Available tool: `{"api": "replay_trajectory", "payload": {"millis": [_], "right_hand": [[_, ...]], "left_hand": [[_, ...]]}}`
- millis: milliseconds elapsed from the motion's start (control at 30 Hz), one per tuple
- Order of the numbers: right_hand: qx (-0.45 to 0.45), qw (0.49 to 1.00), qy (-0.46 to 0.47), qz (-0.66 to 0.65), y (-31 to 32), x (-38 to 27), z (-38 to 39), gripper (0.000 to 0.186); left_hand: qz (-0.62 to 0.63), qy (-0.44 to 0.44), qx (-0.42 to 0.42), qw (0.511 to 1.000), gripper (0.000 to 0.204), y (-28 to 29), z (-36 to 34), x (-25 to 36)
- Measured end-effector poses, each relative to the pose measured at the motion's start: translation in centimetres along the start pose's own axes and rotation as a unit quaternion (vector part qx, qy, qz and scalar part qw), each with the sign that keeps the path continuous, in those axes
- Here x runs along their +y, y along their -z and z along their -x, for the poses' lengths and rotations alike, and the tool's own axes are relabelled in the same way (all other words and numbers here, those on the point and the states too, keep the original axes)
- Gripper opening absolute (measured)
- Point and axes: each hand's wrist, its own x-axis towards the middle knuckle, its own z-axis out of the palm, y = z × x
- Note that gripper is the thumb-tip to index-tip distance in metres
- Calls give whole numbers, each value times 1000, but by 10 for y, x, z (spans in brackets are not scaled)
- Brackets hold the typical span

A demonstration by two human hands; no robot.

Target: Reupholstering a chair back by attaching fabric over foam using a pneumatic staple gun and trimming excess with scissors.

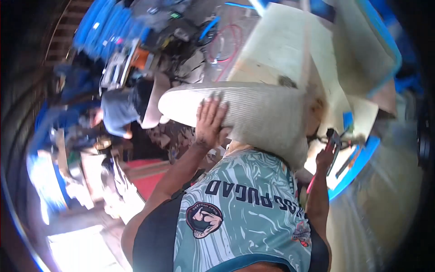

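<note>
A large pale ribbed foam piece (258, 109), rounded at its left end, lies across the space in front of my body. My left hand (210, 119) rests flat on its left part, with fingers stretched over the ribs and the thumb by the near edge. To the right, my right hand (325, 156) is closed round a dark hand tool (333, 138) whose exact kind is blurred. The tool is beside the right end of the foam, above a pale work surface (369, 115).
Large pale sheets (281, 38) stand beyond the foam. A blue curved strip (358, 167) edges the surface at right. Another person (120, 109) bends over at left, near stacked blue pieces (102, 29). A red hose (238, 41) loops on the floor.
</note>
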Motion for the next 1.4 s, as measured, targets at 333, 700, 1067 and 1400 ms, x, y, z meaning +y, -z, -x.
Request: {"api": "replay_trajectory", "payload": {"millis": [333,700,1067,1400], "right_hand": [[4,963,146,-226,45,-21,-59,29],[-168,790,-6,-590,235,-156,81,56],[-24,743,-63,-666,227,-101,62,44],[248,855,-93,-445,196,-110,32,40]], "left_hand": [[48,34,63,996,73,2,21,-67],[20,166,164,972,48,1,-36,-225],[75,51,127,988,50,-28,-9,-135],[283,165,215,920,59,-68,18,-136]]}}
